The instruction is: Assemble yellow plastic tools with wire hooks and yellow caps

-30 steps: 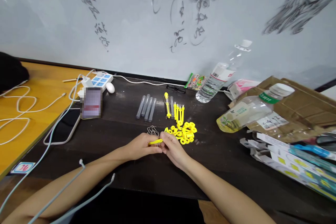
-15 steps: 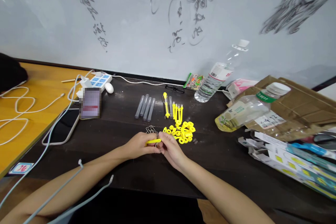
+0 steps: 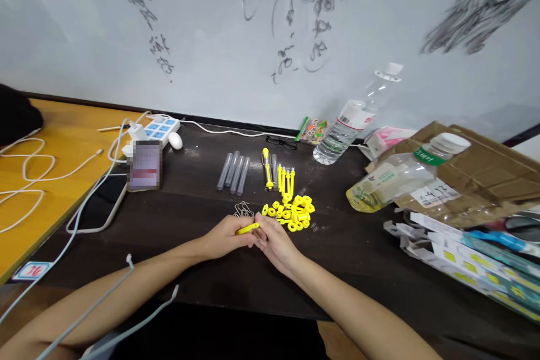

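Note:
My left hand [image 3: 229, 237] is closed around a short yellow plastic rod [image 3: 247, 229], which points toward my right hand [image 3: 275, 239]. The right fingers are pinched together against the left fingertips at the rod's end; whatever they grip is hidden. Bent metal wire clips [image 3: 243, 208] lie just beyond my left hand. Past the right fingers is a pile of small yellow plastic rings and caps [image 3: 297, 215]. Behind it are several yellow rods [image 3: 286, 178], a clear tube with yellow ends [image 3: 268, 170] and a plain tube. Several clear tubes [image 3: 234, 172] lie further left.
At the right stand a water bottle [image 3: 346, 129], a tilted bottle of yellow liquid [image 3: 392, 177], a cardboard box [image 3: 502, 169] and opened cartons [image 3: 459, 259]. A phone [image 3: 101, 202], power strip [image 3: 162, 129] and mouse [image 3: 175, 140] lie left. White cables [image 3: 90, 197] cross the left side.
My fingers have drawn closer together and the yellow rod has tilted slightly. A thin loop seen between the hands before is now hidden.

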The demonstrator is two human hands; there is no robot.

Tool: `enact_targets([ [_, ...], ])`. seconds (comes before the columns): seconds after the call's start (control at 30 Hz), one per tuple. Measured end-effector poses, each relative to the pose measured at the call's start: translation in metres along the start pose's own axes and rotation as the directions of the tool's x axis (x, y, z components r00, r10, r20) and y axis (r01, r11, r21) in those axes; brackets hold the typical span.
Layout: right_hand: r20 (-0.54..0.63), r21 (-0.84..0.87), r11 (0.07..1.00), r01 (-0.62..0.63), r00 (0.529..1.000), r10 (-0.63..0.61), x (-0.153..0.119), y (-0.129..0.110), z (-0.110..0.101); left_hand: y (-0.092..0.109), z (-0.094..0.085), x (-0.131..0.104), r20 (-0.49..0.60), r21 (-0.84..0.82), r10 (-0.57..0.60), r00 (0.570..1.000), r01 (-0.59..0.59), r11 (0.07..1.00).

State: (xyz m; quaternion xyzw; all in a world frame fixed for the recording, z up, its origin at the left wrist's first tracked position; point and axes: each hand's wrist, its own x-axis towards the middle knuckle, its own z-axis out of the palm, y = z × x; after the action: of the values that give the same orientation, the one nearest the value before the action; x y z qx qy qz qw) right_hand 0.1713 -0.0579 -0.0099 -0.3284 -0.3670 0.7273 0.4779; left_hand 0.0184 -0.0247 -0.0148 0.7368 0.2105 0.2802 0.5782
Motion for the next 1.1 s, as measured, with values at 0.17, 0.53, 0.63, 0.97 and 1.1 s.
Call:
enact_targets([
  [0.17,-0.029,0.016,1.0,0.021,0.999,-0.02,-0.004,0.001,0.005,0.006,0.001,0.002,0.061,-0.185,-0.09,0.994,0.099,0.978],
  [0.53,-0.021,0.005,1.0,0.011,1.0,-0.011,-0.004,-0.001,0.003,0.011,0.001,0.002,0.066,-0.078,-0.004,0.998,0.009,0.997],
  [0.63,-0.023,-0.002,1.0,0.025,0.999,-0.025,-0.004,-0.002,0.004,0.013,0.0,0.0,0.04,0.117,0.034,0.999,-0.038,0.992],
  [0.97,0.018,-0.091,0.994,0.062,0.998,-0.061,-0.007,-0.006,0.006,0.017,-0.001,-0.002,0.052,0.363,0.12,0.991,-0.131,0.922],
  [1.1,0.008,-0.096,0.993,0.063,0.998,-0.063,-0.007,-0.007,0.007,0.015,0.001,-0.004,0.02,0.431,0.144,0.989,-0.139,0.892],
])
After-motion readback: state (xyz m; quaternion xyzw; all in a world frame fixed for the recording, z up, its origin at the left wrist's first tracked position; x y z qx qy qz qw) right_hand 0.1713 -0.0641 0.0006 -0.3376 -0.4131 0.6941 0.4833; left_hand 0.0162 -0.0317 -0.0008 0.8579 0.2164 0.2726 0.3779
